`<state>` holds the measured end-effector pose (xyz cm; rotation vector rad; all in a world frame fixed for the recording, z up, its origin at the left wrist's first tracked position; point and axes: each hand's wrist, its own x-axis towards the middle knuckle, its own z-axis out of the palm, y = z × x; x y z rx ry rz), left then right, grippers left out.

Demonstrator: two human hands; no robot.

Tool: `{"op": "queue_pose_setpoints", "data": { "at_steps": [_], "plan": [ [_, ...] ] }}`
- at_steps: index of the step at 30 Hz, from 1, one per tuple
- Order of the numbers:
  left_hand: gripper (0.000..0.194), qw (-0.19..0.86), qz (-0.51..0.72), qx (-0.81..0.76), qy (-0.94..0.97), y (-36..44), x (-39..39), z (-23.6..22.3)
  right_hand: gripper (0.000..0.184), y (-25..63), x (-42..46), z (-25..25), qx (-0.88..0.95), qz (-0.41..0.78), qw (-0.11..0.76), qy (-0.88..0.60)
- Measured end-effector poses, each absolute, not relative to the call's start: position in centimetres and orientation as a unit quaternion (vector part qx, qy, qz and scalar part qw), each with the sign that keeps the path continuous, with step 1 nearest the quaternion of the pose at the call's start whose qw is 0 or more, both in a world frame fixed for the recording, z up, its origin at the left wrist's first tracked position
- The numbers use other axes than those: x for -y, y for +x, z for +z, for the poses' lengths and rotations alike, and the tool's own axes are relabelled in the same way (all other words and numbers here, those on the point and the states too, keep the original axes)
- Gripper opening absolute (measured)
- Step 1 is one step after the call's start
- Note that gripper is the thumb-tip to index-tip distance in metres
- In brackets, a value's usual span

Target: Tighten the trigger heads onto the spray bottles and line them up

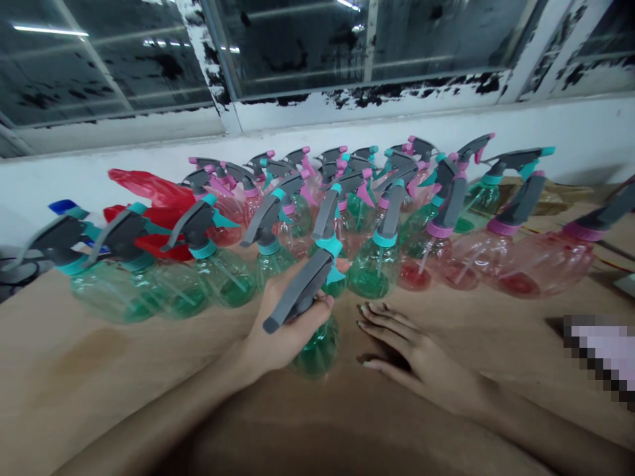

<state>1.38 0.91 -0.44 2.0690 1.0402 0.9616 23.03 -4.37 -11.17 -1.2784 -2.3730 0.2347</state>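
Observation:
My left hand is wrapped round the neck of a green spray bottle, just under its grey and turquoise trigger head. The bottle stands in front of the others and leans slightly; whether its base touches the table I cannot tell. My right hand rests palm down to the right of it, fingers stretched out and holding nothing. Just beyond my fingertips stands another green spray bottle with a turquoise collar. A row of green bottles runs to the left, and pink spray bottles with pink collars stand to the right.
More spray bottles crowd the back of the wooden table. A red plastic bag lies behind the left bottles. At the right edge is a blurred-out pale object. A white wall with windows closes off the back.

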Motion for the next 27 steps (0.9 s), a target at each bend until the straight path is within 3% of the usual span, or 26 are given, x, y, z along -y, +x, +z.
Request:
{"op": "queue_pose_setpoints", "data": {
  "at_steps": [8, 17, 27],
  "plan": [
    [0.007, 0.306, 0.356, -0.394, 0.79, 1.35, -1.06, -0.58, 0.051, 23.06, 4.4, -11.28, 0.853, 0.088, 0.235, -0.458],
    [0.022, 0.287, 0.371, -0.387, 0.794, 1.38, -1.08, -1.03, 0.05, 22.9, 4.43, -10.81, 0.858, 0.084, 0.209, -0.462],
    [0.003, 0.311, 0.371, -0.392, 0.782, 1.32, -1.13, -0.99, 0.049, 22.95, 4.44, -10.8, 0.856, 0.086, 0.202, -0.468]
  ]
}}
